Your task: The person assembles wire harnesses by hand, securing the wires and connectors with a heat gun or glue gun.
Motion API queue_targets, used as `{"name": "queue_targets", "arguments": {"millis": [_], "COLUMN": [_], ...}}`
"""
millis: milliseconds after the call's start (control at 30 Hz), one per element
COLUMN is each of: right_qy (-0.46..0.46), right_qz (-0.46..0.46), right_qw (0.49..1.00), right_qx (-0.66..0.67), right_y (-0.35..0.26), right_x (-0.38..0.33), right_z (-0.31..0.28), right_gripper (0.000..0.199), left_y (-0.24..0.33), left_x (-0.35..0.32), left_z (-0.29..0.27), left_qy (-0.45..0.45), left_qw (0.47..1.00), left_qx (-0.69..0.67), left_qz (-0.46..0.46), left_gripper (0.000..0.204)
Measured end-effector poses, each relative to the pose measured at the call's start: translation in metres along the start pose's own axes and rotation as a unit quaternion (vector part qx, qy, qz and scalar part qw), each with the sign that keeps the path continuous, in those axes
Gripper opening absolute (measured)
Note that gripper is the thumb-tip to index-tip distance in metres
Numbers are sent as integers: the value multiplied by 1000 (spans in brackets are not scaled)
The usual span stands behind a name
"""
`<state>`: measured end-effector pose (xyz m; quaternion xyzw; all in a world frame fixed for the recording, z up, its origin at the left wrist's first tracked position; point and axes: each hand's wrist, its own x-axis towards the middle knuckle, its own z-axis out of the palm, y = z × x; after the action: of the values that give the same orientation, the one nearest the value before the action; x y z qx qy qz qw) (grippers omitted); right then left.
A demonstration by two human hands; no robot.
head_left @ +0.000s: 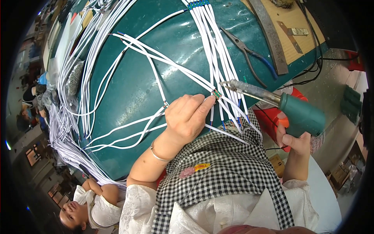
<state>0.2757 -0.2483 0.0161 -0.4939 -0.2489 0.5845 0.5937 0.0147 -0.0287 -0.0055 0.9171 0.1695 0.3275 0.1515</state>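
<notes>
Left hand [187, 117] fingers pinch white wire ends [215, 94] steady on the table [132, 89] — right hand [293, 138] grips the soldering gun [280, 105], tip just beside them.

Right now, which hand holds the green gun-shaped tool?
The right hand grips the green gun-shaped soldering tool; the left hand only pinches thin white wires at the tool's metal tip.

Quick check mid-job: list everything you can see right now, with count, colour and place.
white cables: many, white, spread across the table
table: one, dark green top
pliers: one, blue handles, upper right of the table
metal bar: one, grey, upper right
wooden board: one, tan, top right
another person: one, lower left
checked apron: one, black and white
left hand: pinching cable ends
right hand: holding green soldering gun
</notes>
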Motion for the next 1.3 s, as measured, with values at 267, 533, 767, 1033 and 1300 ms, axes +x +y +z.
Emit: {"name": "queue_targets", "arguments": {"millis": [267, 533, 767, 1033, 1300], "right_qy": [22, 79, 70, 74, 63], "right_qz": [-130, -212, -129, -104, -144], "right_qw": [989, 955, 983, 981, 966], "right_qx": [-64, -193, -107, -147, -204], "right_y": [-6, -10, -3, -12, -4], "right_x": [42, 83, 90, 90, 90], "right_z": [53, 121, 137, 143, 145], "right_gripper": [57, 19, 30, 42, 58], "left_y": [7, 17, 14, 12, 14], "left_x": [4, 7, 9, 5, 3], "left_z": [-3, -19, -20, -28, -24], "left_qy": [2, 121, 142, 144, 151], "left_qw": [995, 988, 986, 989, 986], "left_qx": [-29, -77, -82, -36, -3], "left_qz": [-98, -58, 2, 28, 68], "left_gripper": [24, 28, 33, 35, 27]}}
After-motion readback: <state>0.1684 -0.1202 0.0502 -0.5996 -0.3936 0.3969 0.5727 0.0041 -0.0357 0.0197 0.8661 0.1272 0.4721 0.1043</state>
